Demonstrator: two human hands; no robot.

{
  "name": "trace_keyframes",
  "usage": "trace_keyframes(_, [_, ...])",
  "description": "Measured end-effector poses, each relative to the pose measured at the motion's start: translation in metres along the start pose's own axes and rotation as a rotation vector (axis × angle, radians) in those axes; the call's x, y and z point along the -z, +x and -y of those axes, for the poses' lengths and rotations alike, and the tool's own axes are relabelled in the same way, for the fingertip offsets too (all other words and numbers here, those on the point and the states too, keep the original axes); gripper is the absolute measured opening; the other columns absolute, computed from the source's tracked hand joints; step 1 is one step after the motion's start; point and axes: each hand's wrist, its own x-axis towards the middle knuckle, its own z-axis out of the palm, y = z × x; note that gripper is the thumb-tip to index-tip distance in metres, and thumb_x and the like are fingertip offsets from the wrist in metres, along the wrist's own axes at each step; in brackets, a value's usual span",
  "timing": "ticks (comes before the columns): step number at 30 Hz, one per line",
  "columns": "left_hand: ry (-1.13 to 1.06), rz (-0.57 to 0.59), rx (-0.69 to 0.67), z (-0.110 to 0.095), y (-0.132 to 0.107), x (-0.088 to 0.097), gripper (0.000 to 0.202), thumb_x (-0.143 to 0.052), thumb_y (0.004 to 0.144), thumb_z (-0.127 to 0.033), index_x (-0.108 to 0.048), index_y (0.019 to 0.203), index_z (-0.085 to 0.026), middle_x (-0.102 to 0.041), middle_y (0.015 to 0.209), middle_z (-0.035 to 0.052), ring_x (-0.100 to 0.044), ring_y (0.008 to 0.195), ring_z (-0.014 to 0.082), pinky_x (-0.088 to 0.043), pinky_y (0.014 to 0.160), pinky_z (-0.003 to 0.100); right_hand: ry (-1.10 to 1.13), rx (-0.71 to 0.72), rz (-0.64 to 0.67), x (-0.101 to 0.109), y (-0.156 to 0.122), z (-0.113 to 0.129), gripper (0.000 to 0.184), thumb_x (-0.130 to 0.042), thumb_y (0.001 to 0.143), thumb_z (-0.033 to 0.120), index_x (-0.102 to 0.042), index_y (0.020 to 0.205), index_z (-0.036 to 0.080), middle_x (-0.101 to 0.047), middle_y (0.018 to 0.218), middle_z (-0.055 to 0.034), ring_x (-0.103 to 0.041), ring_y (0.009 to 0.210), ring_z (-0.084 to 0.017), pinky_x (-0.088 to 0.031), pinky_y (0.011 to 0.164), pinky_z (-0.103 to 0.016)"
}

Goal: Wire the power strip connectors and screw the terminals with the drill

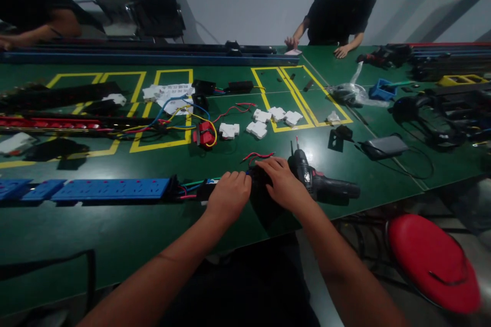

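My left hand [229,195] and my right hand [281,180] rest close together near the front edge of the green table [115,230], fingers curled down onto a small black part [259,178] at the end of a long blue power strip [109,188]. Thin red, green and blue wires [192,187] run from the strip's end into that black part. More red and black wires [258,155] stick out just beyond my right fingers. A black cordless screwdriver [322,182] lies on the table, touching the right side of my right hand.
White plastic pieces [264,121] and a red component [204,134] with coloured wires lie mid-table among yellow floor-tape boxes. Dark rails line the far edge. One person [339,15] stands across the table; another's arm [46,28] shows far left. A red stool [433,260] stands lower right.
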Motion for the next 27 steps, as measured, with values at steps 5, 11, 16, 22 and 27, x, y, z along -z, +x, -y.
trace_keyframes(5, [-0.060, 0.039, 0.003, 0.003, 0.006, 0.000, 0.021, -0.050, 0.101, -0.008, -0.069, 0.102, -0.016, -0.069, 0.097, 0.0120, -0.066, 0.089, 0.0299, -0.050, 0.080, 0.044, 0.028, -0.021, 0.038, 0.001, 0.003, -0.003, 0.076, -0.054, 0.086, 0.002, -0.053, 0.157, 0.028, -0.057, 0.156, -0.0039, -0.036, 0.152, -0.029, -0.036, 0.134, -0.052])
trace_keyframes(11, [-0.165, 0.106, 0.102, 0.007, 0.017, 0.005, 0.018, -0.052, 0.103, -0.010, -0.067, 0.110, -0.018, -0.075, 0.096, 0.0103, -0.074, 0.090, 0.0274, -0.055, 0.079, 0.038, 0.035, -0.028, 0.049, 0.000, 0.004, -0.004, 0.078, -0.052, 0.086, 0.001, -0.050, 0.160, 0.027, -0.054, 0.162, -0.0035, -0.034, 0.157, -0.030, -0.035, 0.135, -0.056])
trace_keyframes(16, [-0.225, 0.205, 0.171, 0.007, 0.026, 0.023, 0.019, -0.053, 0.103, -0.010, -0.065, 0.117, -0.017, -0.079, 0.099, 0.0132, -0.078, 0.090, 0.0294, -0.058, 0.079, 0.039, 0.056, -0.010, 0.027, -0.005, 0.004, -0.011, 0.082, -0.051, 0.085, -0.001, -0.049, 0.162, 0.029, -0.053, 0.164, -0.0038, -0.030, 0.163, -0.029, -0.033, 0.136, -0.059])
trace_keyframes(22, [-0.324, 0.216, 0.201, 0.009, 0.022, 0.036, 0.030, -0.053, 0.102, -0.008, -0.055, 0.132, -0.016, -0.077, 0.106, 0.0161, -0.078, 0.099, 0.0312, -0.060, 0.084, 0.041, 0.028, 0.018, -0.007, -0.009, 0.003, -0.018, 0.087, -0.051, 0.084, -0.001, -0.042, 0.164, 0.032, -0.034, 0.176, -0.0053, -0.021, 0.169, -0.029, -0.029, 0.136, -0.061])
trace_keyframes(27, [-0.370, 0.105, 0.153, 0.012, 0.017, 0.031, 0.033, -0.051, 0.102, -0.011, -0.054, 0.134, -0.017, -0.067, 0.127, 0.0178, -0.076, 0.105, 0.0316, -0.061, 0.087, 0.043, -0.041, -0.003, -0.057, -0.014, 0.002, -0.026, 0.085, -0.053, 0.084, 0.004, -0.041, 0.164, 0.032, -0.024, 0.179, -0.0095, -0.024, 0.168, -0.035, -0.034, 0.134, -0.060])
